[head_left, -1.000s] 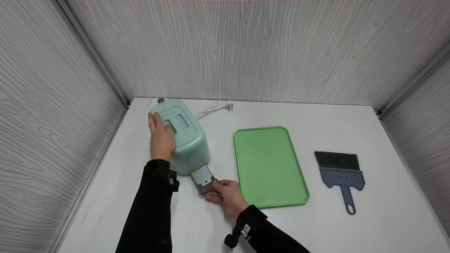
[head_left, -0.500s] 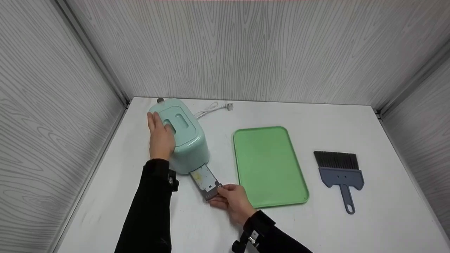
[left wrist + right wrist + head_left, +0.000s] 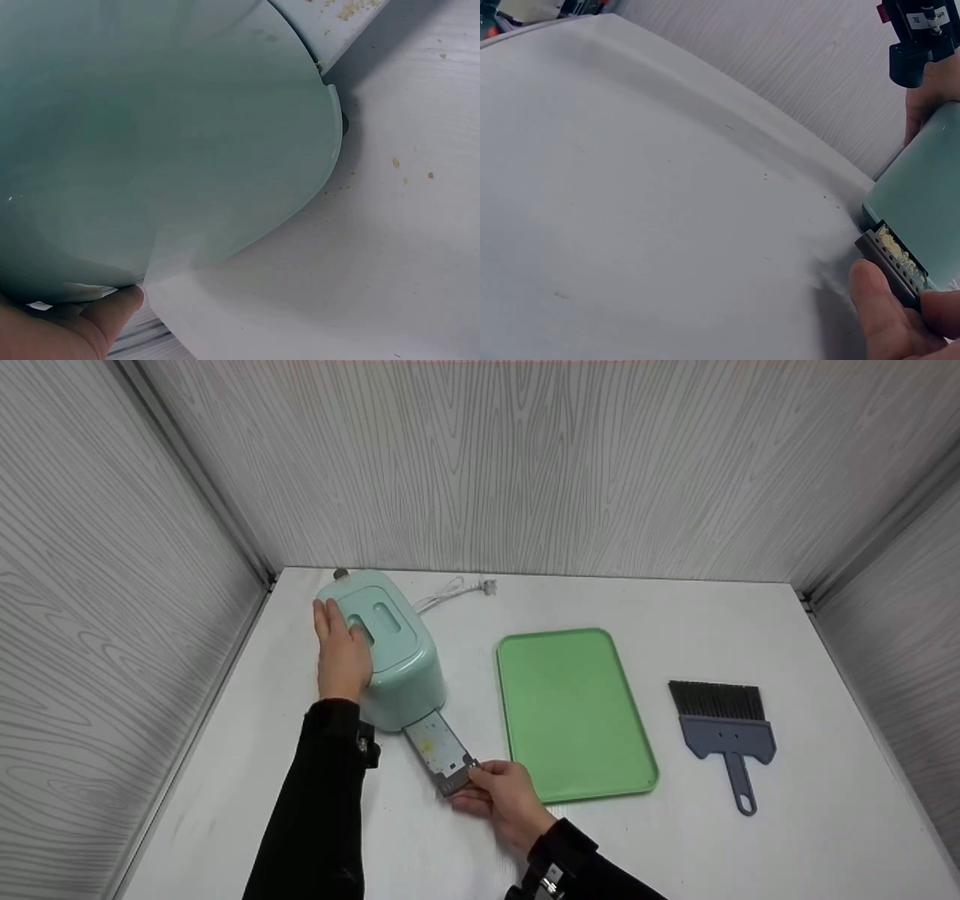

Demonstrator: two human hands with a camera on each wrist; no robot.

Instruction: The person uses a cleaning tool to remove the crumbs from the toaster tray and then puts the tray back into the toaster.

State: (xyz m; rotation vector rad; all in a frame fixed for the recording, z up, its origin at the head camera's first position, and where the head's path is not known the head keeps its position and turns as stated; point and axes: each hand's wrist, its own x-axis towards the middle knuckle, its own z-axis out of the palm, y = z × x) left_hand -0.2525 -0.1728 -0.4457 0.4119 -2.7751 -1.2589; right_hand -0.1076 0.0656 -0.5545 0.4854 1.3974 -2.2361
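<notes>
A mint-green toaster point(image 3: 409, 682) with two recessed slots on top stands at the left of the table. My left hand point(image 3: 343, 656) rests on its left side with fairly straight fingers, the thumb lying over the top near one slot. From the toaster's near end a crumb tray point(image 3: 433, 742) sticks out, pale with yellowish crumbs and a dark grey front edge. My right hand point(image 3: 506, 799) pinches that front edge between thumb and fingers. Crumbs point(image 3: 891, 244) show behind the tray's edge in the right wrist view. The tray's far end is hidden inside the toaster.
A green rectangular tray point(image 3: 574, 712) lies right of the toaster, close by my right hand. Farther right is a small brush point(image 3: 726, 735) with dark bristles. A white power cord point(image 3: 454, 594) lies behind the toaster. Loose crumbs point(image 3: 396, 161) dot the white table; panelled walls surround it.
My right hand has drawn the crumb tray farther out of the toaster, toward me and slightly right, so more of its crumb-specked surface shows. The left hand and toaster stay in place.
</notes>
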